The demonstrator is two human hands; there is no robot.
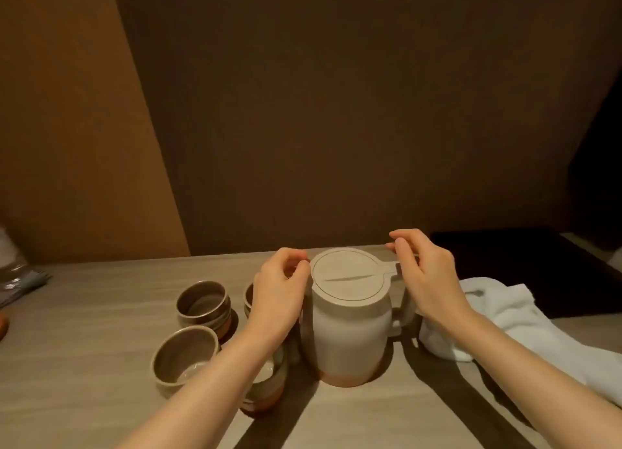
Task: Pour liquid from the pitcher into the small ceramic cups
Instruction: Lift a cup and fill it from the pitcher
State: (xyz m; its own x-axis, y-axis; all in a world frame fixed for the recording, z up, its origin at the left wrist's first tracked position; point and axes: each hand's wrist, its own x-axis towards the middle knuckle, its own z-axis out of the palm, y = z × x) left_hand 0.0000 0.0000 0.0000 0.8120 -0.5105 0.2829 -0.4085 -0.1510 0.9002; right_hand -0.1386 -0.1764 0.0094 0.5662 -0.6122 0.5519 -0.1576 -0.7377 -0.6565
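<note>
From the head view, the pitcher [350,317] stands upright on the desk [84,341], lid [348,275] on, just right of the ceramic cups [203,302]. The left hand [281,288] curls loosely beside the lid rim, gripping nothing. The right hand [425,273] pinches the lid tab. Pouring hasn't begun; next, probably take the handle and tilt toward a cup.

one pitcher [350,327] with one lid [350,278], four small ceramic cups, two in full view [203,305] [185,356], two partly hidden by the left arm [249,295] [266,384], one white towel [488,317], two hands [281,280] [425,273], one counter [84,330]
</note>
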